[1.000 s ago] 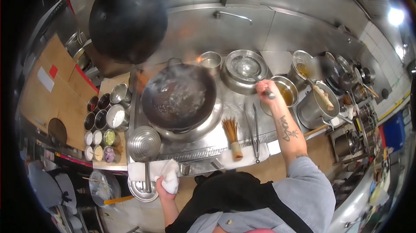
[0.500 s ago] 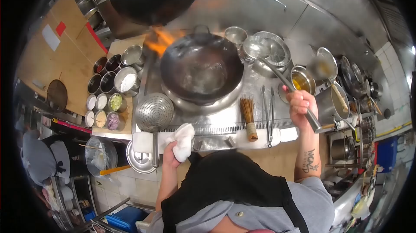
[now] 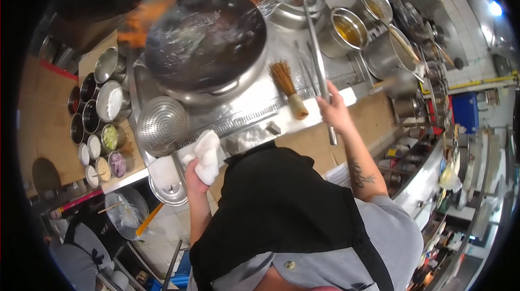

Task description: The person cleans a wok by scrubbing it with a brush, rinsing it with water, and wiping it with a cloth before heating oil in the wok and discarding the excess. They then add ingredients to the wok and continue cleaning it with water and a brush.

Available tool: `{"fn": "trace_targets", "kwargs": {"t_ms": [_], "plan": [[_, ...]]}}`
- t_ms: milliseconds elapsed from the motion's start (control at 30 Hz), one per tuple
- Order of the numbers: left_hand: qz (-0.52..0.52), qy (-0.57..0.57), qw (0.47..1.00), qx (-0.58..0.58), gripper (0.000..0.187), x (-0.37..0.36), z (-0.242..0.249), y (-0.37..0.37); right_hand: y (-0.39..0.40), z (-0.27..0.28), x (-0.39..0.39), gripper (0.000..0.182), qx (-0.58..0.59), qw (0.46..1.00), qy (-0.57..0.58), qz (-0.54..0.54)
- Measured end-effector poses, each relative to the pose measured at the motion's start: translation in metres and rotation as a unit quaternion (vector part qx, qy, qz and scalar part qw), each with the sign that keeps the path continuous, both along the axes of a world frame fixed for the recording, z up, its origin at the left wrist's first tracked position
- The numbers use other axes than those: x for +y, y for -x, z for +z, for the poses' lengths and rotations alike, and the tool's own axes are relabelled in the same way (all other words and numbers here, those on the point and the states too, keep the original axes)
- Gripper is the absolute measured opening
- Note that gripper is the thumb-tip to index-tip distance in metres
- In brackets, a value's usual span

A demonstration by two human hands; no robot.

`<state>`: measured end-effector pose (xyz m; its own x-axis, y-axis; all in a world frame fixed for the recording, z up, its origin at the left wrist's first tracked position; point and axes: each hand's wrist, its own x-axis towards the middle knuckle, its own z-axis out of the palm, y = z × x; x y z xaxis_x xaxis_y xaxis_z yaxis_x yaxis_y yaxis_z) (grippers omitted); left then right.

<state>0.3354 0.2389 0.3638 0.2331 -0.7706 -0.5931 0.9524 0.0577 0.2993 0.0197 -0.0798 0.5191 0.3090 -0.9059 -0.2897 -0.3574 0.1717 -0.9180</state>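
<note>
My left hand is closed around a folded white cloth, beside the perforated skimmer at the stove's front edge. My right hand grips the long metal handle of a ladle. Its far end reaches over the round metal pot at the back; the bowl is hard to make out there. A large dark wok sits on the burner ring with clear, splashing liquid in it. A bamboo brush lies on the stovetop left of my right hand.
Flames rise at the wok's left. Seasoning containers stand on the left counter. A pot of yellow liquid and a tall pot are at right. A person is at lower left.
My view has turned and shifted, so the stove appears tilted and further left. The ladle handle now stands steeper, with its head further back. Liquid now splashes in the wok.
</note>
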Motion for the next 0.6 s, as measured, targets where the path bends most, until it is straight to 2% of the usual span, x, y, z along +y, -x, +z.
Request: {"fn": "trace_targets", "kwargs": {"t_ms": [33,67,133,167,200,233,333,367,467,500,600], "plan": [[0.023,-0.016,1.000,0.002,0.056,-0.010,0.006,0.005,0.013,-0.045,-0.006,0.055,0.094,0.981,0.167,0.004],[0.013,0.021,1.000,-0.011,0.055,-0.016,0.013,0.009,0.024,-0.082,-0.010,0.053,0.186,0.926,0.327,0.009],[-0.003,0.098,0.995,-0.037,0.055,-0.030,0.024,0.016,0.026,-0.102,-0.007,0.052,0.202,0.965,0.167,-0.018],[-0.013,0.022,0.999,-0.032,0.054,-0.029,0.009,0.013,0.028,-0.119,-0.009,0.052,0.224,0.965,0.132,-0.024],[-0.025,0.018,0.999,-0.037,0.054,-0.034,0.012,0.015,0.030,-0.137,-0.010,0.053,0.245,0.965,0.094,-0.028],[-0.036,0.012,0.998,-0.041,0.053,-0.038,0.017,0.016,0.030,-0.145,-0.009,0.052,0.292,0.949,0.122,-0.014],[-0.040,-0.001,0.998,-0.041,0.052,-0.053,0.041,0.018,0.035,-0.167,-0.022,0.049,0.310,0.936,0.166,-0.013],[-0.032,-0.005,0.999,-0.040,0.051,-0.059,0.048,0.019,0.035,-0.174,-0.030,0.050,0.348,0.919,0.182,0.003],[-0.034,-0.003,0.997,-0.065,0.051,-0.079,0.059,0.026,0.015,-0.150,-0.043,0.050,0.359,0.879,0.305,0.075],[-0.037,0.000,0.997,-0.074,0.051,-0.087,0.054,0.027,0.001,-0.141,-0.046,0.056,0.366,0.901,0.190,0.137],[-0.018,-0.009,0.996,-0.090,0.048,-0.130,0.066,0.033,-0.023,-0.199,-0.038,0.065,0.442,0.870,0.128,0.179]]}}
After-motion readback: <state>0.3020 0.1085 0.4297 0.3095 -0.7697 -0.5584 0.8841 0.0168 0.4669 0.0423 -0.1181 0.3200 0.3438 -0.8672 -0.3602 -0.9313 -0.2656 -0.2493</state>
